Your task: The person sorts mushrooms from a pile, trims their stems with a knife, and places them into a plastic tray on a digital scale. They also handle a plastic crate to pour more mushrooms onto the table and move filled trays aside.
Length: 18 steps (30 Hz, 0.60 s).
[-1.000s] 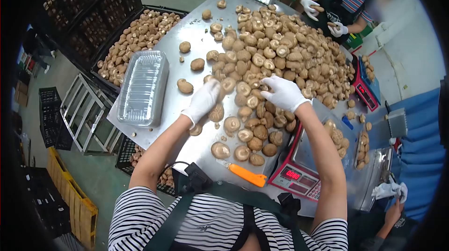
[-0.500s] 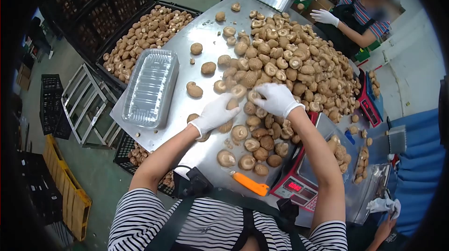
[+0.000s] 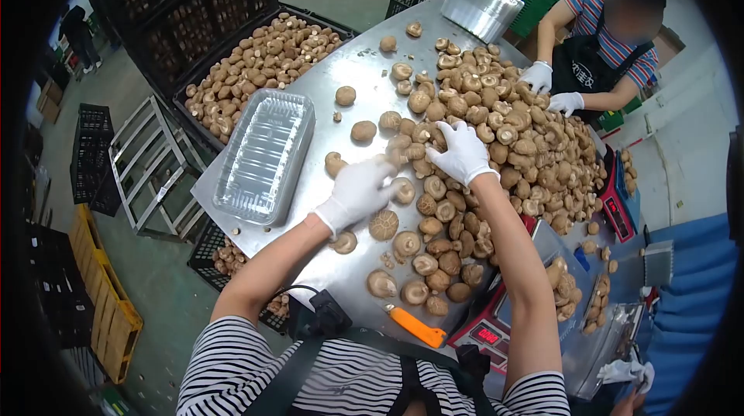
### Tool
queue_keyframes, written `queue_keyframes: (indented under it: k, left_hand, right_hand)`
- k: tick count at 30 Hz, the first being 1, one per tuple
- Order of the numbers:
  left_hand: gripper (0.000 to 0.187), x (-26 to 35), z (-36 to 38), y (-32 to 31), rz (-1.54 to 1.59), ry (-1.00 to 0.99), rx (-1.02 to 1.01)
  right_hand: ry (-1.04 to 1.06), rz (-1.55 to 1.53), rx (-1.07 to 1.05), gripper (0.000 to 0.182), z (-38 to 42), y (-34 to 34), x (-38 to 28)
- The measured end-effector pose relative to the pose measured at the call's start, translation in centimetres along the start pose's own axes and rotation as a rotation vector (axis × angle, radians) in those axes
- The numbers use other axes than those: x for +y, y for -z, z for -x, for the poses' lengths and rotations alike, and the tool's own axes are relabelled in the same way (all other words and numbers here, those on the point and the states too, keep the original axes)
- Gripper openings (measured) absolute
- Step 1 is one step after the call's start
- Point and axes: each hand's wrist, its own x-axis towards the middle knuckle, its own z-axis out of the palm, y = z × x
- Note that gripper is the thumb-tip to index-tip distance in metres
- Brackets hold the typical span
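Brown mushrooms (image 3: 535, 137) lie in a large heap on the metal table (image 3: 325, 160). My left hand (image 3: 358, 191), in a white glove, is over the loose mushrooms left of the heap; its fingertips are blurred beside a mushroom, so its grip is unclear. At the heap's left edge, my right hand (image 3: 463, 154), also gloved, has its fingers curled around a mushroom, partly hidden. Nearer to me, several larger mushrooms (image 3: 407, 244) lie beside an orange-handled knife (image 3: 417, 326). Clear plastic trays (image 3: 263, 158) are at the left.
A red scale (image 3: 488, 332) stands at front right, a second scale (image 3: 618, 210) farther right. Black crates (image 3: 186, 98) with mushrooms adjoin the table's left side. Across the table, a co-worker (image 3: 604, 55) has gloved hands on the heap. More clear trays (image 3: 482, 5) stand at the far edge.
The view has shifted, so the table appears lower and farther right. My left hand has moved off the mushroom it was touching. The co-worker's hands have come down onto the heap.
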Motion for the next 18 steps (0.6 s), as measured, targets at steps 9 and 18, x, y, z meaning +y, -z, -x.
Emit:
queue_keyframes:
  k: [9, 18]
  left_hand:
    - [0.042, -9.8, -13.0, -4.7, -0.284, -0.098, 0.09]
    - [0.035, -1.1, -7.1, 0.6, 0.221, 0.108, 0.224]
  right_hand:
    - [0.088, -0.228, 0.071, 0.051, 2.2, -1.1, 0.6]
    - [-0.079, -0.116, -0.001, 0.037, 5.0, 0.3, 3.8]
